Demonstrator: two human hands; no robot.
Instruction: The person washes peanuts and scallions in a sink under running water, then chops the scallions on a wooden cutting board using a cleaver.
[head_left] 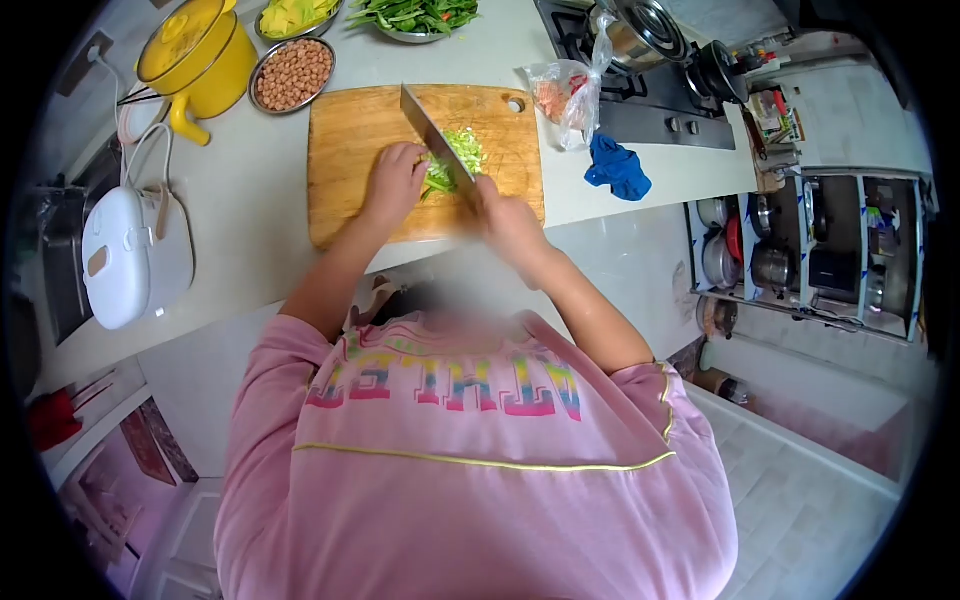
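Observation:
A wooden cutting board point(350, 140) lies on the counter. My right hand point(497, 207) is wrapped round the handle of a large knife point(435, 136), whose blade points up and to the left over the board. Chopped green vegetable point(466, 148) lies in a small pile beside and under the blade. My left hand point(401, 175) rests on the board left of the blade, fingers curled together at the edge of the greens; what they hold, if anything, is hidden.
Beyond the board stand a yellow pot point(215, 75), a bowl of pinkish-brown pieces point(291, 76) and a plate of leafy greens point(415, 14). Right are a plastic bag point(580, 105), blue cloth point(617, 168) and gas stove point(660, 122). A white appliance point(130, 250) sits left.

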